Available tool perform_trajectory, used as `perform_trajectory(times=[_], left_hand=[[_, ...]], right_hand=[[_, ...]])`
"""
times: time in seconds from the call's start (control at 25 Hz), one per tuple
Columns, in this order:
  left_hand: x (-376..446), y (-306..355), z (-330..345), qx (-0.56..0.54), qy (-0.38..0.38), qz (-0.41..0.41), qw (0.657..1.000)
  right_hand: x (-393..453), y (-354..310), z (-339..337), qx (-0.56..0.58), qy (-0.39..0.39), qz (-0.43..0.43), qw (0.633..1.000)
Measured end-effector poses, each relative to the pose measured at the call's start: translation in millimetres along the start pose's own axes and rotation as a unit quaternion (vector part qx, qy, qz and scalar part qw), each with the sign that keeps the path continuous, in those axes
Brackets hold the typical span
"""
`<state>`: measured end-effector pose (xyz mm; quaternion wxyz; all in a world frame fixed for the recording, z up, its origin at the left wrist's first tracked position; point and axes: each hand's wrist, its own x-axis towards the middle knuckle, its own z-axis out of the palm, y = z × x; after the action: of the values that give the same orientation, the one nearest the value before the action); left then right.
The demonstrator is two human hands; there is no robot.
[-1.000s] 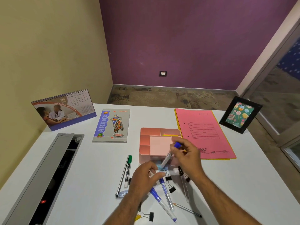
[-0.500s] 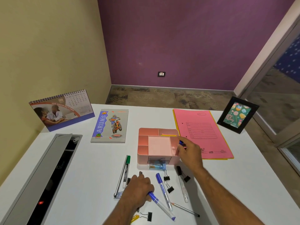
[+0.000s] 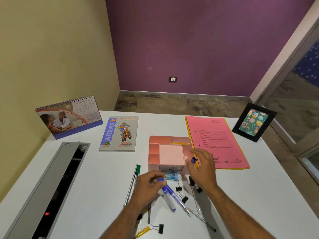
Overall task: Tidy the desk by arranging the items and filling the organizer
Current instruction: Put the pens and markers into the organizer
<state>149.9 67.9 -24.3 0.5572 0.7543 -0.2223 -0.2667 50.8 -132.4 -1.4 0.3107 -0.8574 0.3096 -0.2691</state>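
Observation:
The pink organizer point(image 3: 154, 150) stands mid-desk with a pale note pad point(image 3: 170, 154) in its middle. My right hand point(image 3: 204, 169) hovers at its right side, fingers loosely spread; a blue pen cap point(image 3: 193, 160) sticks up at the right compartment beside them. In front of the organizer my left hand point(image 3: 148, 188) grips a blue marker point(image 3: 168, 198) and holds it tilted over the desk. Around it lie a second blue pen point(image 3: 180, 202), a black-capped pen point(image 3: 196, 197), a pencil point(image 3: 202, 220), a green marker point(image 3: 138, 170) and binder clips point(image 3: 179, 188).
A small light-blue object point(image 3: 171, 177) sits against the organizer's front. A pink folder point(image 3: 215, 138) lies to the right, a notebook point(image 3: 120, 133) to the left. A desk calendar point(image 3: 69, 116) and photo frame point(image 3: 253, 123) stand at the back. An open cable tray point(image 3: 51, 187) runs along the left.
My right hand carried a blue pen to the organizer's right compartment and the cap now sits lower there. My left hand dropped to the desk and picked up the blue marker.

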Motion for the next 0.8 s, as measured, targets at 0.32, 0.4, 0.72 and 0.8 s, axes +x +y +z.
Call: perform_trajectory(times=[0.32,0.4,0.72,0.8], left_hand=[[12.1,42.0,18.6,-0.144,0.054,0.005,0.988],[13.0,45.4,21.7,-0.149,0.072,0.007,0.986],[11.7,-3.5,24.9,0.167,-0.025,0.039,0.985],[7.6,-25.8,26.1,0.321,-0.091,0.075,0.940]], right_hand=[[-33.4,-27.4,8.3,0.028,-0.163,-0.131,0.978],[-31.0,-32.1,8.1,0.044,-0.170,-0.054,0.983],[-0.7,-36.6,-19.9,0.189,0.025,0.030,0.981],[11.1,-34.0,-27.4,0.191,0.098,0.046,0.976]])
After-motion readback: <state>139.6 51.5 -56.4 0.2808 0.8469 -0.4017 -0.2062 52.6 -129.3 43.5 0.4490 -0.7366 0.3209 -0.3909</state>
